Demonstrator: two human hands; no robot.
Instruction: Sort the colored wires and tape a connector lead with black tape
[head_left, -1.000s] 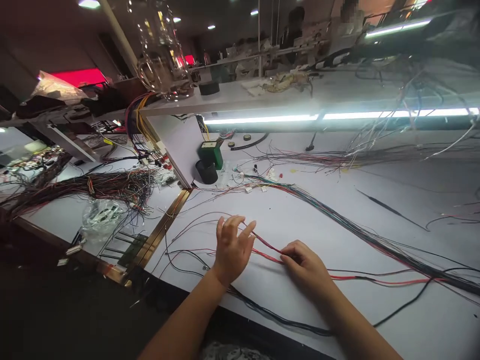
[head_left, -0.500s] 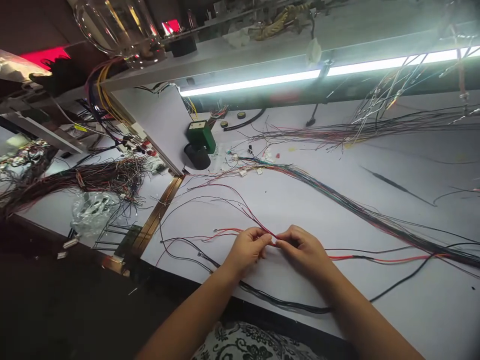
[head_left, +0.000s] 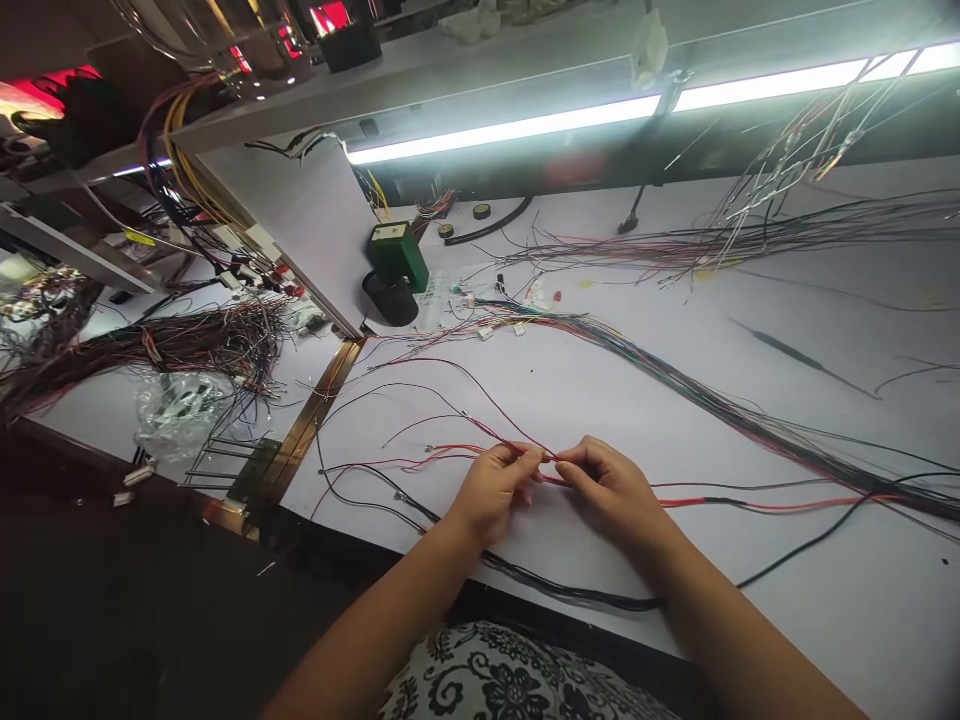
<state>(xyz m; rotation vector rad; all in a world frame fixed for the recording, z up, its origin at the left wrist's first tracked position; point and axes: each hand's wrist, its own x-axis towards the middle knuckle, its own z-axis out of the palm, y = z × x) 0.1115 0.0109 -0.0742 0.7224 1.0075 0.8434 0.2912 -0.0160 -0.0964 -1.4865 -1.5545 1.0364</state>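
1. Red wires (head_left: 550, 459) stretch between a worker's two hands, just above or on a white worktop (head_left: 825, 600) near its front edge; whether they touch the surface there is unclear.
2. The left hand (head_left: 491, 492) pinches the strands between thumb and forefinger, their loose ends fanning out beyond it.
3. The right hand (head_left: 611, 490), just beside it, grips the same wires, thumb against curled fingers.
4. Nearer the worker, a black cable bundle (head_left: 577, 598) passes below both hands and runs under the right forearm.
5. Beyond the hands, a long multicolored harness (head_left: 675, 383) slants across the worktop, with a slender dark tool (head_left: 787, 350) lying farther right.
6. At the back, a green box (head_left: 405, 262) stands beside a black cylinder (head_left: 390, 300), beneath a glowing tube light (head_left: 510, 130).
7. Far left, a clear plastic bag (head_left: 176, 408) lies near a tangle of dark wires (head_left: 180, 345).
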